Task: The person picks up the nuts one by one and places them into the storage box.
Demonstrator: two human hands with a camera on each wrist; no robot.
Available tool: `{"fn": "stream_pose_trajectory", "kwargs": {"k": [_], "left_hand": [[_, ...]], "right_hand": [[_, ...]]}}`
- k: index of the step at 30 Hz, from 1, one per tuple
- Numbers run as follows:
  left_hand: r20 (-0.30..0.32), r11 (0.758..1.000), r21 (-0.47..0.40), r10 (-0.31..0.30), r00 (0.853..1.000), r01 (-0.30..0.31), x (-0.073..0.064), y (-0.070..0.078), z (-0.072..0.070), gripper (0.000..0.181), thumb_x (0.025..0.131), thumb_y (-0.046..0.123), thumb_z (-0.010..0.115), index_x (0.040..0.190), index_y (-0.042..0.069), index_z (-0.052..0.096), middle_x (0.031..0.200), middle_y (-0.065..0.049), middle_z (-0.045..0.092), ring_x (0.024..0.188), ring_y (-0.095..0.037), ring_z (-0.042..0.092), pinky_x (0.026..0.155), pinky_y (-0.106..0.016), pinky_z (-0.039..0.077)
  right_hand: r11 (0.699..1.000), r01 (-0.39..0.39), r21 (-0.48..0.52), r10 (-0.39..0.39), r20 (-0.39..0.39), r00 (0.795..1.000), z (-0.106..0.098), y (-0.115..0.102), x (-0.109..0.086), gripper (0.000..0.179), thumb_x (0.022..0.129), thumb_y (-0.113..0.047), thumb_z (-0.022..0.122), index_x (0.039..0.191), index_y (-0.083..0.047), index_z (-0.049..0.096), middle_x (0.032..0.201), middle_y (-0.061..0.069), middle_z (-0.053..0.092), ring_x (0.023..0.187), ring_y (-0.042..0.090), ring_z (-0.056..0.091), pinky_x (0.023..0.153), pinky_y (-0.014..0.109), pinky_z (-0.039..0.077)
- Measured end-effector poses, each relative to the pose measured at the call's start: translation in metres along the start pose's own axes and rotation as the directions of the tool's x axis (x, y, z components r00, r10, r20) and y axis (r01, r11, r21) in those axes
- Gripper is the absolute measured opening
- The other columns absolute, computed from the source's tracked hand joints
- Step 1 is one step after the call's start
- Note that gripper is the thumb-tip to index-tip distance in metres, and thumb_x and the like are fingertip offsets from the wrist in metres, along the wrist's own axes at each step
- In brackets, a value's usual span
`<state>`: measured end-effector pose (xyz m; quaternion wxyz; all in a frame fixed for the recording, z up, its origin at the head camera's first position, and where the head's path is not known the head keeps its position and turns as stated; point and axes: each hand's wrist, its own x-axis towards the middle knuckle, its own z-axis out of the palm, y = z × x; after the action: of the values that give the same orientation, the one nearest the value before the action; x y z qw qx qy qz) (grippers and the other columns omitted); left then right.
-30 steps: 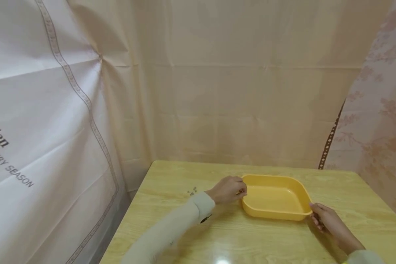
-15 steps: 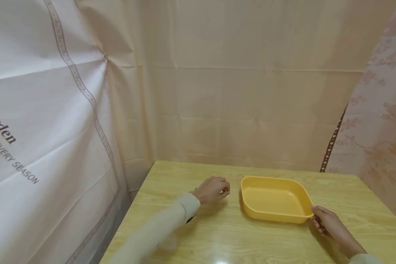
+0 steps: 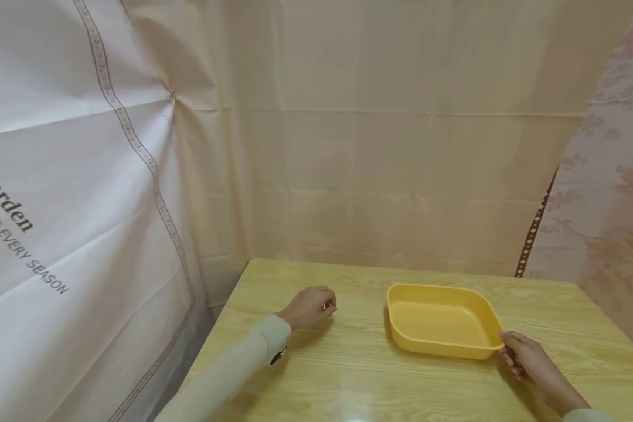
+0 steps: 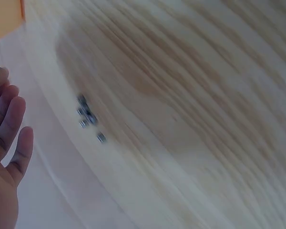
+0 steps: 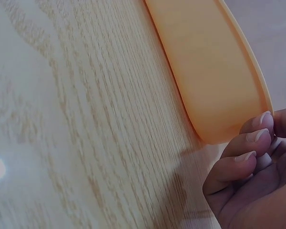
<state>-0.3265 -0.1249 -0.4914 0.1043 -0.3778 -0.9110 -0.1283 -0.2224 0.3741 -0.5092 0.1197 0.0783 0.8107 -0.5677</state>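
Observation:
A shallow yellow plastic tray [image 3: 438, 347] with rounded corners stands on the right half of the table, holding nothing. My right hand [image 3: 530, 360] pinches its near right corner at the rim, thumb on top and fingers curled beneath, as the right wrist view shows from close by. Over the table to the left of the tray hovers my left hand [image 3: 308, 306], its fingers loosely bent around nothing. In the left wrist view several small shiny metal pieces [image 4: 89, 115], nut-like and blurred, lie in a cluster beside that hand. In the head view the left hand and sleeve hide them.
The light wood-grain table [image 3: 348, 363] carries all of this. A beige cloth [image 3: 374, 146] hangs behind its far edge. White printed cloth [image 3: 84, 205] hangs on the left, and a floral one [image 3: 606, 176] on the right.
My left hand has let go of the tray's left rim and moved left, over where the small metal pieces showed. The right hand keeps its grip, and the tray has barely shifted.

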Motion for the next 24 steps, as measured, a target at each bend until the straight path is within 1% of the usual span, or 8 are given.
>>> {"fn": "stream_pose_trajectory", "kwargs": {"k": [5,11,15,18,23,24], "left_hand": [[0.004,0.999,-0.012,-0.046,0.999,0.046,-0.013,-0.015,-0.003,0.006,0.101,0.024,0.07,0.098,0.018,0.069,0.091,0.009,0.064,0.079,-0.001,0.058,0.069,-0.019,0.05],[0.018,0.997,-0.024,-0.073,0.997,0.073,-0.029,-0.028,-0.003,0.006,0.1,0.022,0.07,0.098,0.016,0.07,0.091,0.007,0.065,0.08,-0.004,0.059,0.071,-0.022,0.052],[0.007,0.995,-0.056,-0.086,0.996,0.086,-0.039,-0.034,-0.003,0.007,0.098,0.019,0.071,0.097,0.013,0.07,0.089,0.006,0.064,0.079,-0.007,0.058,0.07,-0.025,0.052],[0.009,0.992,-0.063,-0.106,0.994,0.106,-0.045,-0.038,-0.004,0.008,0.098,0.02,0.072,0.098,0.012,0.07,0.089,0.006,0.063,0.08,-0.007,0.058,0.071,-0.026,0.052],[0.035,0.988,-0.058,-0.141,0.989,0.143,-0.054,-0.04,-0.006,0.01,0.097,0.021,0.072,0.099,0.012,0.071,0.09,0.007,0.063,0.081,-0.007,0.058,0.072,-0.027,0.053],[0.041,0.987,-0.057,-0.145,0.989,0.148,-0.055,-0.04,-0.007,0.01,0.098,0.022,0.072,0.099,0.012,0.071,0.09,0.007,0.063,0.081,-0.007,0.057,0.072,-0.027,0.052]], "right_hand": [[1.0,0.0,-0.012,0.0,0.0,1.0,-0.002,0.003,0.001,0.045,0.112,-0.046,0.036,0.084,-0.011,0.048,0.069,-0.003,0.047,0.055,0.009,0.045,0.052,0.024,0.042],[1.0,0.007,0.013,-0.007,0.014,1.0,-0.001,0.007,0.0,0.044,0.112,-0.045,0.035,0.084,-0.012,0.046,0.07,-0.003,0.047,0.055,0.008,0.044,0.052,0.023,0.043],[1.0,0.001,0.015,-0.002,0.013,1.0,-0.002,0.006,0.0,0.045,0.112,-0.044,0.034,0.083,-0.013,0.046,0.07,-0.004,0.046,0.056,0.009,0.045,0.052,0.024,0.044],[1.0,-0.01,0.01,0.009,0.007,1.0,-0.003,0.005,0.001,0.046,0.112,-0.046,0.034,0.083,-0.013,0.046,0.069,-0.004,0.047,0.056,0.009,0.045,0.052,0.025,0.043],[1.0,-0.017,0.018,0.017,0.009,1.0,-0.005,0.003,0.003,0.046,0.111,-0.048,0.035,0.083,-0.014,0.046,0.069,-0.004,0.047,0.056,0.01,0.045,0.052,0.026,0.042],[1.0,-0.008,0.016,0.007,0.016,1.0,-0.005,0.003,0.003,0.046,0.112,-0.048,0.035,0.083,-0.014,0.046,0.07,-0.004,0.047,0.056,0.01,0.046,0.052,0.026,0.042]]}}
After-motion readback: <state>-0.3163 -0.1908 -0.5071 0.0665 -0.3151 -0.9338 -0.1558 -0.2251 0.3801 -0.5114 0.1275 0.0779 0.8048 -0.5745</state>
